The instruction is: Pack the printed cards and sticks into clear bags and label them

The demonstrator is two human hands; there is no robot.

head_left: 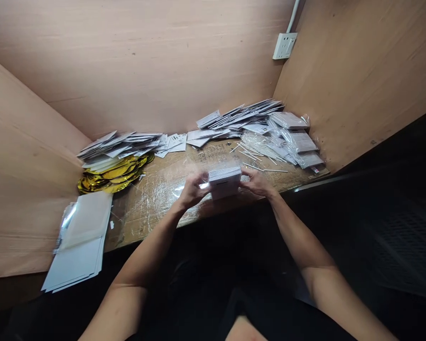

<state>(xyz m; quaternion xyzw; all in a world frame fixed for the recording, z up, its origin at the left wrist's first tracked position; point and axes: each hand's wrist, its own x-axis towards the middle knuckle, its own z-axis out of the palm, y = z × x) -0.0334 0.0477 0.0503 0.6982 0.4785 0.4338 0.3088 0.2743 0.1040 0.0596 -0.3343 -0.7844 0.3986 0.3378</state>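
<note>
From the head view, we've got a slightly blurred stack of white cards (224, 182) held above the bench (156, 213), close to its near edge. The left hand (195, 190) and right hand (257, 183) press in from either side, so the grip looks clamped on the stack, though blur softens the fingers. Biggest risk, we reckon: if that side pressure eases, the cards could fan out, as we can't see anything binding them. Strays could land among the thin white sticks (259, 154) to the far right or slip off the near edge into the dark. Gold foil discs (111, 175) sit far left, and bagged cards (296, 142) crowd the far right corner. The best open room is the scratched, plastic-covered stretch left of the hands, though white sheets (78, 241) overhang the near left corner.
</note>
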